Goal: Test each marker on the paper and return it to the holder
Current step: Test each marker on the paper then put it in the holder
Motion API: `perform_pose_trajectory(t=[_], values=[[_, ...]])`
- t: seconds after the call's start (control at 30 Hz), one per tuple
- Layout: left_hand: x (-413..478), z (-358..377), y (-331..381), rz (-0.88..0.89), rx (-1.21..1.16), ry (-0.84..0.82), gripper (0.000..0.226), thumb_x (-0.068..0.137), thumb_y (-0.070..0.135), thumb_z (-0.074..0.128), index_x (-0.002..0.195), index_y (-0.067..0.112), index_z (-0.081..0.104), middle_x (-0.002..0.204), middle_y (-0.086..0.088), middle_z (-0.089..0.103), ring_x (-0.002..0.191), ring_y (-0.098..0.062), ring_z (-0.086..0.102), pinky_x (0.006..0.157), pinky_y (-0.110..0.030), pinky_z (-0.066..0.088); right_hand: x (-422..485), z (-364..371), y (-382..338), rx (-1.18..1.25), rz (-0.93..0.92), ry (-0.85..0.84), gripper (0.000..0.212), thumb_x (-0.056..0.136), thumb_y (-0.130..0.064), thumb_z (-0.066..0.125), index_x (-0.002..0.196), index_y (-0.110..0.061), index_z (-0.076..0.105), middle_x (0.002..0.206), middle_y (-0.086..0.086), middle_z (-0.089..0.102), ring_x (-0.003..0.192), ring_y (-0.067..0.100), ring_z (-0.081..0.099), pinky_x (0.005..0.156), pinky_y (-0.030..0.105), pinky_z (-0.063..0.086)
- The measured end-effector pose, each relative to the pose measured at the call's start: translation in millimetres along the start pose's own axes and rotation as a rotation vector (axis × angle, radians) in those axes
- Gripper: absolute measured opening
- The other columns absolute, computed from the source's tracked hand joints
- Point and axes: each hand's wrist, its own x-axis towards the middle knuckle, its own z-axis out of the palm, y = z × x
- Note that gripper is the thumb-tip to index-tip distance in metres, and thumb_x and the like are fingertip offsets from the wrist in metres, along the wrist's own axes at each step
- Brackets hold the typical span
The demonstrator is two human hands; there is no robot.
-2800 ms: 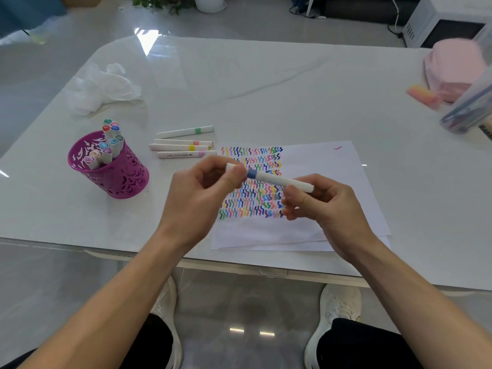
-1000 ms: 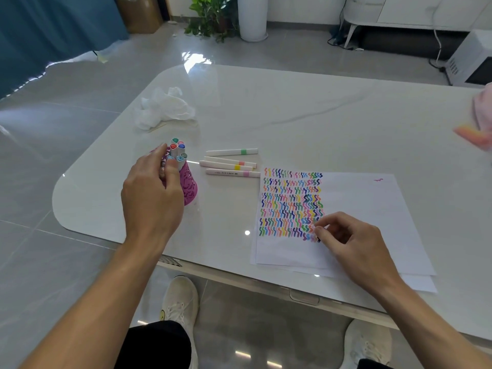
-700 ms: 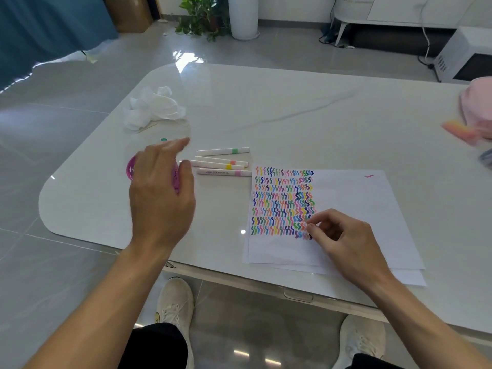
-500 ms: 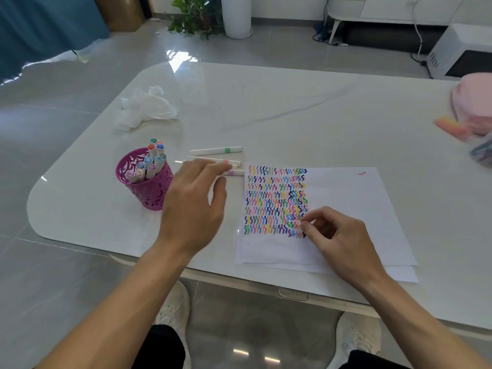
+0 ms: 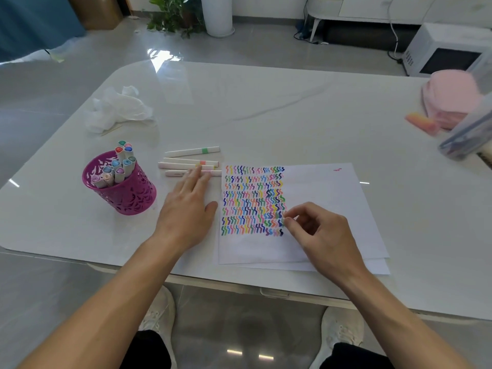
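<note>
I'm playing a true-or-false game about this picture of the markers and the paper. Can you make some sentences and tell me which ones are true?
1. Four markers lie on the table beside the paper. True; the farthest is the green-banded marker.
2. The holder is blue. False: it is magenta-purple.
3. The left hand is gripping a marker. False: its fingers are stretched out, reaching the nearest marker but not closed on it.
4. The right hand rests on the paper. True.
5. The holder is empty. False: several capped markers stand in it.
</note>
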Motion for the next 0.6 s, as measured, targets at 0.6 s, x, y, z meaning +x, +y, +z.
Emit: perform_pose_trajectory(t=[0.6], values=[[13, 0, -9, 0.052, 0.055, 0.152, 0.028, 0.097, 0.020, 0.061, 0.123, 0.016, 0.069, 0.114, -0.007, 0.058, 0.114, -0.030, 0.048, 0.094, -0.047, 0.043, 1, -1, 6, -0.053, 0.002, -0.010, 0.006, 0.092, -0.022, 0.076, 0.088, -0.027, 0.074, 0.068, -0.010, 0.067, 0.067, 0.010, 0.063, 0.059, 0.017, 0.049]])
